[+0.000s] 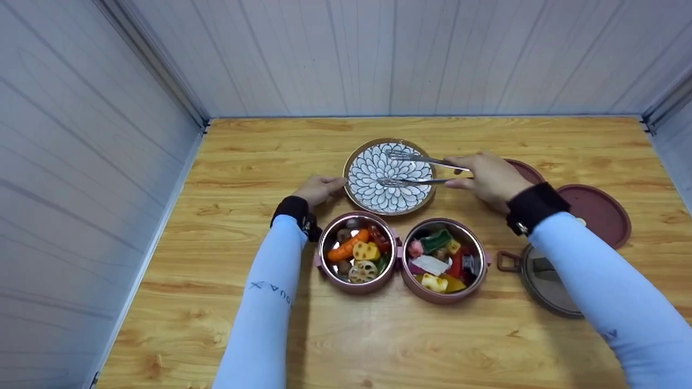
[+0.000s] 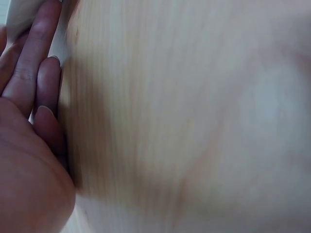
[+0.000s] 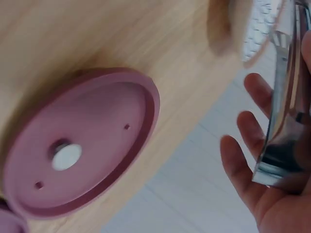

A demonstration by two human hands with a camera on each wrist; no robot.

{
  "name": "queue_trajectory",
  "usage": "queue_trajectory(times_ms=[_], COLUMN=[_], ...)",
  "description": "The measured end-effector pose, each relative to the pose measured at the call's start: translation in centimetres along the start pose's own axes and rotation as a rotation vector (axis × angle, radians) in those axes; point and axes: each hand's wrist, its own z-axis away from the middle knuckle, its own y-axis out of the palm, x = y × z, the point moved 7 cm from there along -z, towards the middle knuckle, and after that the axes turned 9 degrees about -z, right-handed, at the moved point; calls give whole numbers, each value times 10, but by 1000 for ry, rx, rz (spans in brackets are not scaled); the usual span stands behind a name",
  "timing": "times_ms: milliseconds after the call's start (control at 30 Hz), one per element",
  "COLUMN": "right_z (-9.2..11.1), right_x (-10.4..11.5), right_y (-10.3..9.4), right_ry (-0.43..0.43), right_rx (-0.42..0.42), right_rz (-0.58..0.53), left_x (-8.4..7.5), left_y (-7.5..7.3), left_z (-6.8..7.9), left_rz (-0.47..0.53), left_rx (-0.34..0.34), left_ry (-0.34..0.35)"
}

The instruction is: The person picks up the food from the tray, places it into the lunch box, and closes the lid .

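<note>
A round plate (image 1: pixel 373 168) with a white petal pattern and brown rim lies on the table. My left hand (image 1: pixel 318 190) holds its left edge, fingers low against the rim in the left wrist view. In my right hand (image 1: pixel 489 175) is a pair of metal tongs (image 1: pixel 432 160), its fork-like tips spread apart over the plate with nothing between them. Nearer me stand two joined pink containers. The left container (image 1: pixel 357 289) has a carrot (image 1: pixel 348 246), a lotus root slice (image 1: pixel 363 272) and other pieces; the right container (image 1: pixel 440 298) holds mixed colourful food pieces.
To the right lie a dark pink lid (image 1: pixel 603 213) and another reddish lid (image 1: pixel 527 172), partly hidden by my right hand. A grey-brown lid (image 1: pixel 546 292) with a loop lies under my right forearm. Panelled walls (image 1: pixel 324 59) border the wooden table (image 1: pixel 243 227).
</note>
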Motion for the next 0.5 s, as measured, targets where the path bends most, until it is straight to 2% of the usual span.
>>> queue_trajectory(times_ms=[200,500], right_z=[-30,-49], right_x=[1,1], right_y=[14,29], right_ry=[-10,19], right_rx=[46,103], right_rz=[25,30], left_x=[-3,-4], left_y=[0,-3], left_z=[3,3], left_rz=[-44,-105], left_rx=[5,0], left_ry=[24,46])
